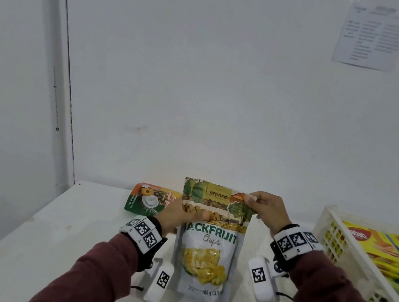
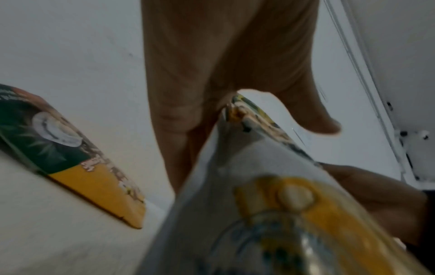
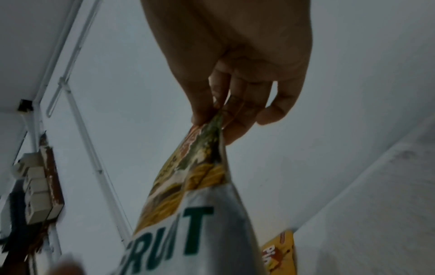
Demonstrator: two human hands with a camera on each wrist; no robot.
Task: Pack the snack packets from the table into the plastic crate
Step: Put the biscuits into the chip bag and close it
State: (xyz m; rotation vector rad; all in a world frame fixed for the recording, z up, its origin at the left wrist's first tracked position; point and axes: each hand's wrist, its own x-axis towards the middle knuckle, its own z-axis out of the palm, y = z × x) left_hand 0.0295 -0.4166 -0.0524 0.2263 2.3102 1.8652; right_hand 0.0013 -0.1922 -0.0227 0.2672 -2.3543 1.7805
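Note:
A white jackfruit chips packet (image 1: 207, 251) stands upright over the middle of the white table (image 1: 62, 233), held by both hands. My right hand (image 1: 253, 201) pinches its top right corner between thumb and fingers; the right wrist view shows that pinch (image 3: 212, 115) on the packet (image 3: 188, 214). My left hand (image 1: 180, 213) grips the packet's left edge, fingers behind it. In the left wrist view the packet (image 2: 247, 186) sits in the crook between thumb and fingers (image 2: 226, 78). A green and orange packet (image 1: 148, 200) lies flat behind it. The cream plastic crate (image 1: 330, 239) stands on the right.
Several yellow snack packets (image 1: 386, 248) lie stacked inside the crate. A white wall rises right behind the table, with a printed sheet (image 1: 370, 37) pinned on it. The table's left edge runs diagonally toward a door frame (image 1: 64, 93).

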